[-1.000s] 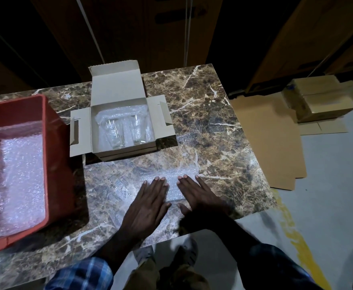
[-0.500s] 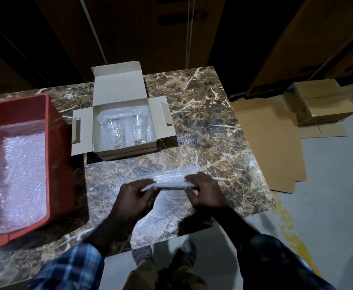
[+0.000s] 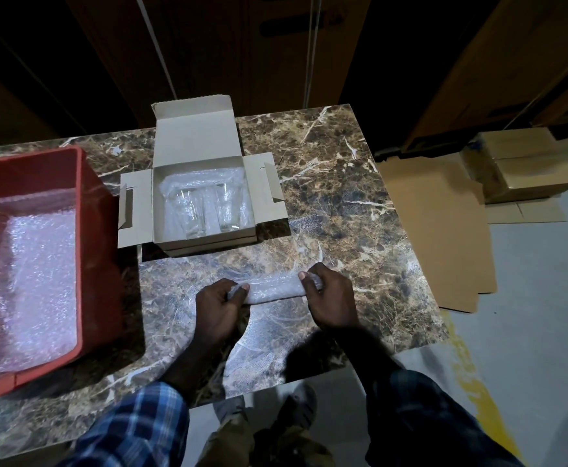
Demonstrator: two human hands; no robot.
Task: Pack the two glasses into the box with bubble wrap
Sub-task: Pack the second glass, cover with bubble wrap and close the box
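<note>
A roll of bubble wrap [image 3: 276, 287] lies across the marble table [image 3: 343, 183] near its front edge, with the loose sheet spreading flat beneath and toward the person. The left hand [image 3: 217, 310] grips the roll's left end, thumb on top; the right hand [image 3: 329, 299] grips the right end the same way. Just behind, the open cardboard box [image 3: 195, 136] stands with lid and side flaps folded out; two glasses [image 3: 208, 210] lie side by side inside on a bubble-wrap lining. Left of the box sits a red crate [image 3: 84, 197] holding more bubble wrap, its left part cut off by the frame. Flat cardboard sheets [image 3: 437, 230] and stacked boxes [image 3: 525, 163] lie on the floor to the right. The background is too dark to make out
</note>
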